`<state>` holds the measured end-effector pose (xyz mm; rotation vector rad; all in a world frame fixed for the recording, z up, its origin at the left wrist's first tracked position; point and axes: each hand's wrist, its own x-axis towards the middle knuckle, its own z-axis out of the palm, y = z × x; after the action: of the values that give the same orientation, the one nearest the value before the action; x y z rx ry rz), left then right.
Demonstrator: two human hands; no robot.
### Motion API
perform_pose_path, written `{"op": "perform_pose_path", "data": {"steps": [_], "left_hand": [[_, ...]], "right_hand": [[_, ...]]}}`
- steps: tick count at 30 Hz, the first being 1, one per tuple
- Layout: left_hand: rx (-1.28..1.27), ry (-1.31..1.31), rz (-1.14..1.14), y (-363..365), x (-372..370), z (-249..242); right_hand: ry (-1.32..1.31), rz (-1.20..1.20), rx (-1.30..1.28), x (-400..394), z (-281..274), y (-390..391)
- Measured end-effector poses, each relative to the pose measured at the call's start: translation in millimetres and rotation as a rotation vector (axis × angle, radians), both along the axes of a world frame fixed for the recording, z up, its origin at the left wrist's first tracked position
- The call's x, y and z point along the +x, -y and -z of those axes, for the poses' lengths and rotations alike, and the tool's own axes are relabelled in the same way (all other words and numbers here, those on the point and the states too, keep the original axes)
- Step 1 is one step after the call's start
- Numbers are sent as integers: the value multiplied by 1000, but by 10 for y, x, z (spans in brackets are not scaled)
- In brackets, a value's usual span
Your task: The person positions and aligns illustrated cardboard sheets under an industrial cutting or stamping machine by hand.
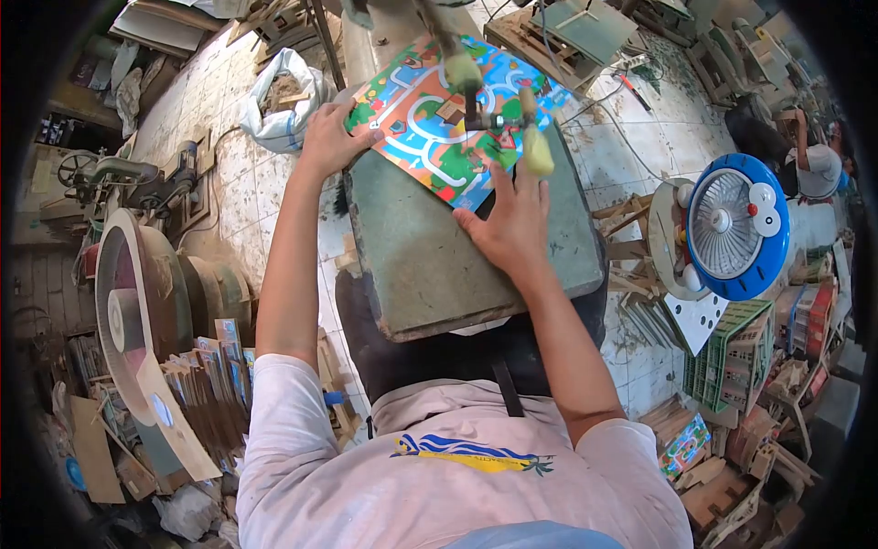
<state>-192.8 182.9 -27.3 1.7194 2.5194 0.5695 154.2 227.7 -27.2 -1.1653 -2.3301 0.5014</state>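
A colourful printed board with roads, grass and houses lies at an angle on a grey-green machine table. My left hand grips the board's left corner, the thumb on top and the fingers at its edge. On the board's near right side rests my right hand, fingers stretched and spread, the thumb by the near corner. Above the board, close to the right fingertips, stands a metal machine head with pale yellow wrapped ends. It hides part of the print. Where it meets the board I cannot make out.
Left of the table stand a white sack with scraps, a large wheeled machine and stacked boards. A blue fan is at right, above a green crate. Another person sits farther right. Cables cross the tiled floor.
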Motion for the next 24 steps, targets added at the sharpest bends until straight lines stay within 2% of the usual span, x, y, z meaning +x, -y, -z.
{"op": "perform_pose_path", "data": {"steps": [2, 5, 8, 17, 24], "left_hand": [[49, 25, -51, 162, 47, -4], [104, 178, -141, 416, 175, 2], [105, 193, -204, 612, 252, 18], [122, 198, -326, 1165, 583, 12], [201, 232, -405, 1446, 914, 35]], "right_hand": [[123, -102, -120, 28, -115, -108], [124, -178, -64, 67, -58, -256], [154, -240, -90, 78, -250, -312], [138, -464, -178, 127, -194, -651], [81, -439, -136, 169, 41, -701]]}}
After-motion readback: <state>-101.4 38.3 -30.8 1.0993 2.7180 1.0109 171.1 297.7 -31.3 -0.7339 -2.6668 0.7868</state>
